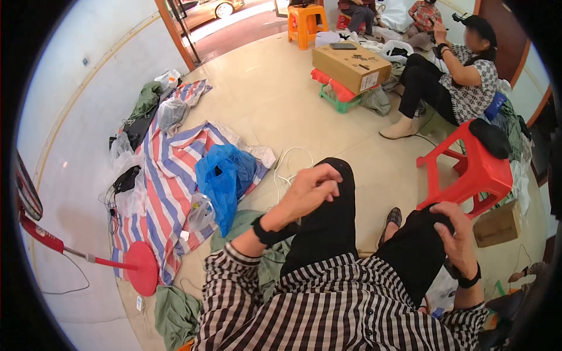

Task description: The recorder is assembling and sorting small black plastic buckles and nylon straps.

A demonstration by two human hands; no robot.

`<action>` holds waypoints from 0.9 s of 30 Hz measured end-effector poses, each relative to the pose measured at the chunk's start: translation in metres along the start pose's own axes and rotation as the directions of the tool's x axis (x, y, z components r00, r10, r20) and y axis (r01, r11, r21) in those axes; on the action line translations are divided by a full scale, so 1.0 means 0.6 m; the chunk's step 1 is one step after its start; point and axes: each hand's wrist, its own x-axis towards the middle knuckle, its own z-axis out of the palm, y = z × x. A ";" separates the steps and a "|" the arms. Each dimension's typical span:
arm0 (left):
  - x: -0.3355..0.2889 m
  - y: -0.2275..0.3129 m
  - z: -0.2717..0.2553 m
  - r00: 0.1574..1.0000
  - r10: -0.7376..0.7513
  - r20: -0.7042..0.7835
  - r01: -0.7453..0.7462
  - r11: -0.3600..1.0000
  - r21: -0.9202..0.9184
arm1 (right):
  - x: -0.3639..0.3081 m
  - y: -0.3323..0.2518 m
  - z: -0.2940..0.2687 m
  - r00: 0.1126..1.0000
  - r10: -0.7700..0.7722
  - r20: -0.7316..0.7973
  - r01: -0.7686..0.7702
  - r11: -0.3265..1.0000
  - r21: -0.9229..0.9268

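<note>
My left hand (310, 192) is raised over my left thigh in black trousers (328, 234). Its fingers curl in toward the thumb, and nothing shows between them. On my right knee (410, 240) rests my right hand (458, 237), fingers bent, thumb apart, holding nothing. A black band (272, 232) circles the left wrist, and another black band (466, 279) the right. Left of my left hand, a blue plastic bag (225, 175) lies on a striped sheet (167, 187). A thin white cable (287, 164) runs on the floor beyond that hand.
At the right stands a red stool (468, 167) with a black cap-like item (490, 138) on it. Farther off, a person (462, 76) sits beside a cardboard box (351, 64). A red fan stand (140, 269) stands at the left, near green cloth (177, 316). More people sit at the back.
</note>
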 end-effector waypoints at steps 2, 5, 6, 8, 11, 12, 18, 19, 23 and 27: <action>-0.021 0.041 -0.005 0.999 -0.029 -0.030 0.029 0.999 0.019 | 0.015 -0.036 -0.021 0.988 -0.151 -0.019 0.150 0.987 -0.057; -0.020 0.091 0.004 0.993 0.091 -0.072 -0.086 0.993 0.079 | 0.036 -0.067 -0.040 0.953 -0.304 0.017 0.301 0.933 -0.198; -0.007 0.098 0.009 0.996 0.090 -0.025 -0.086 0.988 0.128 | 0.045 -0.074 -0.041 0.957 -0.288 0.026 0.287 0.935 -0.208; 0.026 0.119 0.016 0.995 0.093 0.028 -0.096 0.985 0.144 | 0.060 -0.081 -0.041 0.966 -0.257 0.018 0.255 0.944 -0.208; 0.136 0.152 0.037 0.976 0.218 -0.006 -0.218 0.976 0.030 | 0.068 -0.082 -0.029 0.965 -0.235 0.113 0.224 0.969 0.103; 0.155 0.166 0.040 0.974 0.227 -0.014 -0.226 0.973 0.046 | 0.074 -0.084 -0.012 0.951 -0.287 0.116 0.273 0.953 0.130; 0.239 0.135 0.111 0.876 0.482 0.012 -0.449 0.807 0.384 | 0.107 -0.116 0.081 0.883 -0.419 -0.212 0.442 0.893 0.078; 0.240 0.135 0.121 0.879 0.477 0.023 -0.449 0.810 0.378 | 0.109 -0.115 0.091 0.868 -0.393 -0.303 0.444 0.888 0.118; 0.238 0.125 0.159 0.695 0.686 0.217 -0.506 0.252 0.825 | 0.094 -0.089 0.111 0.850 -0.348 -0.395 0.418 0.903 0.104; 0.220 0.086 0.176 0.768 0.378 0.518 -0.557 -0.005 0.830 | 0.080 -0.079 0.103 0.821 -0.337 -0.461 0.403 0.914 0.050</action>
